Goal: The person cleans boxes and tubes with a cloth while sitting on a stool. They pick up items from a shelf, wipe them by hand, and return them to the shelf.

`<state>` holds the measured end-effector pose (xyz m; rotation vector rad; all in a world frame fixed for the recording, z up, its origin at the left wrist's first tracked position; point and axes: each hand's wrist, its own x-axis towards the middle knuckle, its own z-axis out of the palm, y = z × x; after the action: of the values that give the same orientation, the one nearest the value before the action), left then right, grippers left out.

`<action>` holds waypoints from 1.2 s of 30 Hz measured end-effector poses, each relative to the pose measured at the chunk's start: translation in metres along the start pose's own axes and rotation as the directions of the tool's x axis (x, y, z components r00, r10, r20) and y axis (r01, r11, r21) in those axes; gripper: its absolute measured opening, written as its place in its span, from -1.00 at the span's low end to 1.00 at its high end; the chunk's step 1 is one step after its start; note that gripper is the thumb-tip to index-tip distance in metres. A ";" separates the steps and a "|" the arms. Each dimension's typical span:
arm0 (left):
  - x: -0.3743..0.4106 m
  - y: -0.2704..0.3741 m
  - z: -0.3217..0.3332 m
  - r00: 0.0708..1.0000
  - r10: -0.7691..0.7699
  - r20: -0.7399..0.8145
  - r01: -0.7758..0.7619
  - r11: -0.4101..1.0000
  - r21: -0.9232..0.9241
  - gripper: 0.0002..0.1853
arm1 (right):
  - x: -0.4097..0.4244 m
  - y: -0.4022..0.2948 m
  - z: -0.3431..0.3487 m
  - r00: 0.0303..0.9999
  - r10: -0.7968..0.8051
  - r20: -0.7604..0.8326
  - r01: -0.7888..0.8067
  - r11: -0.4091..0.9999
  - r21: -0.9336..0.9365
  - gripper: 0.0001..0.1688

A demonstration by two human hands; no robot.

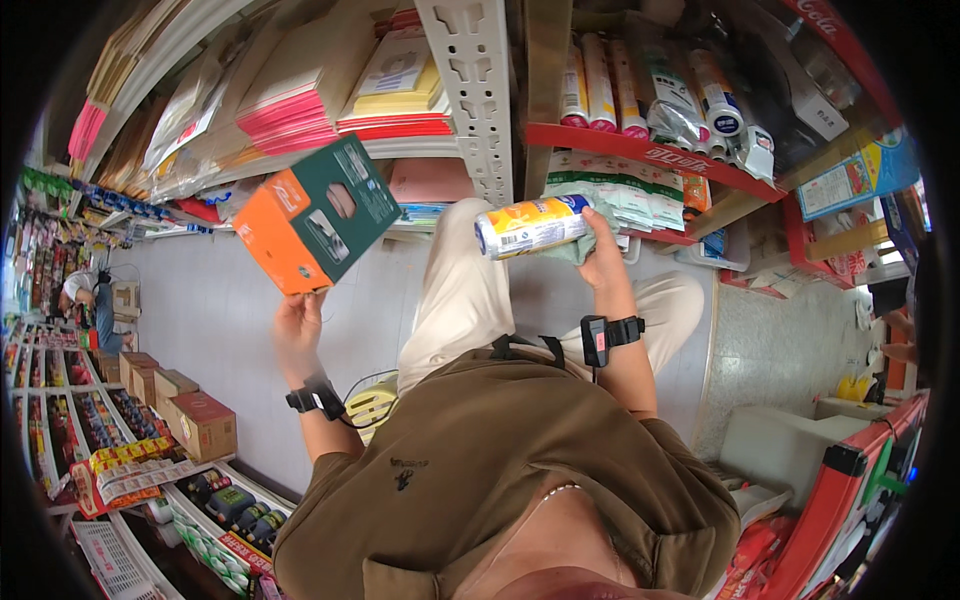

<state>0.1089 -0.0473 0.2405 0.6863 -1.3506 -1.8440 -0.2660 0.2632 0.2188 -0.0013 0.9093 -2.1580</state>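
My left hand pinches the lower corner of an orange and dark green cardboard box, which is tilted and has a cut-out in its green side. In my right hand is a yellow, white and blue can, lying nearly sideways, along with a pale green cloth bunched between the can and my palm. The can is above my bent knee. Box and can are apart from each other.
A shelf ahead holds stacks of pink and yellow paper. A perforated metal upright divides it from a red-edged rack with cans and packets. Cardboard cartons stand on the floor at left. Another person is farther down the aisle.
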 end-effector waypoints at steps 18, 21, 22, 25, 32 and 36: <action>0.124 -0.180 0.006 0.907 -0.064 0.416 -0.058 0.960 0.274 -0.54 | -0.021 -0.007 0.004 0.995 -0.027 -0.099 0.017 0.995 -0.101 -0.42; 0.181 -0.203 0.026 0.903 -0.207 0.376 0.186 0.978 0.092 -0.63 | -0.021 -0.007 0.006 0.994 -0.024 -0.103 0.014 0.996 -0.090 -0.41; 0.198 -0.206 0.046 0.875 -0.370 0.312 0.437 0.881 -0.180 -0.70 | -0.023 -0.007 0.004 0.992 -0.036 -0.117 0.025 0.996 -0.088 -0.41; 0.232 -0.217 0.077 0.791 -0.555 0.257 0.611 0.735 -0.294 -0.76 | -0.024 -0.009 -0.008 0.987 -0.049 -0.153 0.038 0.996 -0.079 -0.41; 0.264 -0.225 0.125 0.819 -0.567 0.086 0.567 0.778 -0.270 -0.73 | -0.027 -0.007 -0.031 0.960 -0.084 -0.268 0.060 0.994 -0.096 -0.48; 0.242 -0.198 0.134 0.817 -0.577 -0.016 0.570 0.811 -0.133 -0.58 | -0.019 -0.009 -0.016 0.974 -0.041 -0.221 0.031 0.998 -0.048 -0.46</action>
<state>-0.1855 -0.1346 0.0935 1.1694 -1.0416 -2.3331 -0.2631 0.2894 0.2182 0.2076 1.0912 -2.2017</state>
